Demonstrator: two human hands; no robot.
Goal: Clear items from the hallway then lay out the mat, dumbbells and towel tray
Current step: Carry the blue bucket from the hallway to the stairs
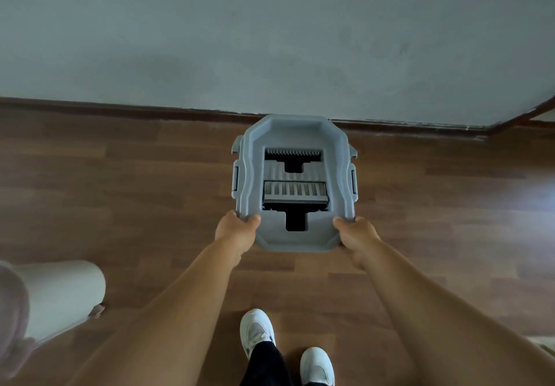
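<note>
At 8 o'clock a white cylinder (60, 292) sits on the wooden floor (120, 205). At centre, the left hand (237, 231) and right hand (357, 235) each curl round a near corner of the grey mop bucket (300, 133), close by the wall (270, 40) at 12. The task looks to be at the clearing stage; mat, dumbbells and towel tray are not in view.

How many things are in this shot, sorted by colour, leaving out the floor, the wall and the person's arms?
Grey: 1, the mop bucket
White: 3, two shoes and a cylinder-shaped container
Total: 4
</note>
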